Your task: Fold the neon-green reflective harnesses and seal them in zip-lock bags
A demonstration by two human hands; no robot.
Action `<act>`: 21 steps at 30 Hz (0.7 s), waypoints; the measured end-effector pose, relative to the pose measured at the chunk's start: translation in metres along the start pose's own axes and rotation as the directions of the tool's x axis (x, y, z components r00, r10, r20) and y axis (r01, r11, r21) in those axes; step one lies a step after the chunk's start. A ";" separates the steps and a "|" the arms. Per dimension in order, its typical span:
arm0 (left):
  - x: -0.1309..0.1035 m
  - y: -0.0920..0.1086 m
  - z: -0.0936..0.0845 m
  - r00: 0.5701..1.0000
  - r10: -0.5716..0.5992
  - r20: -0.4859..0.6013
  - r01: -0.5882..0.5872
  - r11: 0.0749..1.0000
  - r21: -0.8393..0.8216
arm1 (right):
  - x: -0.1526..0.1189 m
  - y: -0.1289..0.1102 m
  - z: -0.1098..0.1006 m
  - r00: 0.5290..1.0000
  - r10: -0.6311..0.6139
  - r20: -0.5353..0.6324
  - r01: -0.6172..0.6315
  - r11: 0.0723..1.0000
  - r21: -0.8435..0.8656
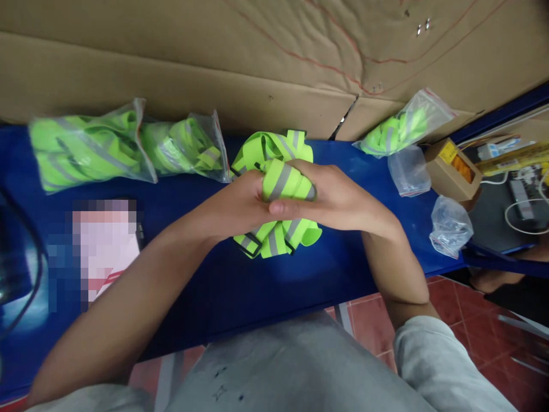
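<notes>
Both hands meet around a rolled reflective strap (288, 182), neon yellow-green with a grey stripe. My left hand (246, 203) closes on it from the left, and my right hand (328, 194) wraps it from the right, a thumb lying across the front. Most fingertips are hidden behind the roll. Below and behind the hands, a loose pile of the same reflective strap (274, 243) with black buckles rests on the blue table (266, 297). The hands partly cover this pile; whether the roll joins it cannot be made out.
Clear zip bags of green straps (90, 151) (184, 146) lie at the back left, another bag (394, 131) at the back right. Clear plastic bags (409, 171) (451, 226) and a small cardboard box (452, 169) stand right. A cardboard wall (171, 68) closes the back.
</notes>
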State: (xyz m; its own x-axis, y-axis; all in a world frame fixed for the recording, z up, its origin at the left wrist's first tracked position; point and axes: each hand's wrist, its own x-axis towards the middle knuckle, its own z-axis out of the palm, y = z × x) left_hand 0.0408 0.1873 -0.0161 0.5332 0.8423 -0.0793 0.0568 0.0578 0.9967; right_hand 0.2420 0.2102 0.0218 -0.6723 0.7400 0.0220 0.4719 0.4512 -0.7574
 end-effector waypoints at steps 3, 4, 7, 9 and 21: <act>-0.001 0.003 -0.003 0.993 -0.088 0.084 0.096 0.991 -0.092 | 0.004 0.004 0.004 0.993 0.028 -0.114 -0.028 1.000 0.003; -0.001 0.003 -0.004 0.987 -0.118 0.109 0.132 0.983 -0.131 | 0.005 0.005 0.005 0.988 0.026 -0.154 -0.027 1.000 -0.002; 0.000 0.002 -0.003 0.984 -0.150 0.100 0.171 0.951 -0.257 | 0.007 0.006 0.008 0.967 0.013 -0.256 -0.023 0.999 -0.035; 0.001 0.001 -0.001 0.990 -0.126 0.065 0.139 0.943 -0.302 | 0.007 0.005 0.007 0.945 0.019 -0.325 -0.034 0.999 -0.041; -0.008 0.006 -0.015 0.942 0.332 -0.059 -0.336 0.939 -0.080 | -0.004 0.007 -0.037 0.829 0.319 -0.459 0.039 0.786 0.617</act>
State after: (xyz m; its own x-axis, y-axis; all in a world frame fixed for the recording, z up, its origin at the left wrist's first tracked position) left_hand 0.0247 0.1889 -0.0089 0.4714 0.8436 0.2570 -0.1935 -0.1854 0.9634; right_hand 0.2689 0.2288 0.0407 -0.1448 0.9865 0.0765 -0.0072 0.0762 -0.9971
